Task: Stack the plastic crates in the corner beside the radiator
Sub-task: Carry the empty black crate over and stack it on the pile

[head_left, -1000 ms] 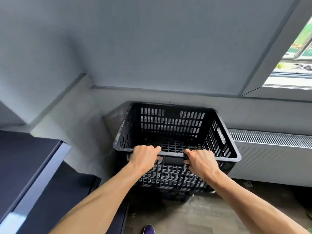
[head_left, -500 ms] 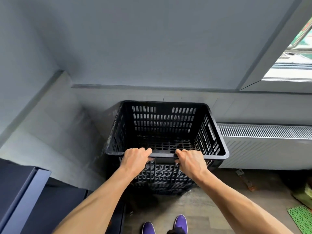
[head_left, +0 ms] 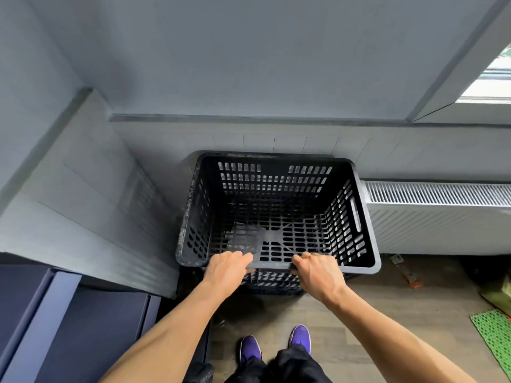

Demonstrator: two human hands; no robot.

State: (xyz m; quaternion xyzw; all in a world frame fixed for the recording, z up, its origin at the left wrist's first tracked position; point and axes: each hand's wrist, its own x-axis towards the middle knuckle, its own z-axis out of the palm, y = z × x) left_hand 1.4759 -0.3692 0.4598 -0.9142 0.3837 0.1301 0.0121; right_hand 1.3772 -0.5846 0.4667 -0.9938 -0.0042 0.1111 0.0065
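Black plastic crate point(head_left: 276, 178), slotted on every wall and across its floor, sits in the corner where the grey panelled wall point(head_left: 83, 205) meets the back wall, its right side just beside the white radiator point(head_left: 437, 217). Both hands clamp its near rim. The left hand point(head_left: 225, 268) is knuckles-up with its fingers point(head_left: 243, 257) curled tight over the front edge, and the right hand point(head_left: 318, 273) mirrors it, fingers point(head_left: 300, 258) hooked over the same edge. A short stretch of bare rim lies between the two hands, which do not touch each other. Whether the thumbs press from below is hidden by the backs of the hands. A second, scuffed rim point(head_left: 185, 217) shows just outside the held crate along its left and back edges, so it appears to sit nested in another crate, with lattice visible below the near rim. The crate is empty and roughly level. Purple shoes point(head_left: 250, 351) stand on the wooden floor point(head_left: 387, 313) below the forearms, a dark blue cabinet point(head_left: 83, 327) fills the lower left, and a green mesh mat point(head_left: 495, 335) lies at the right edge
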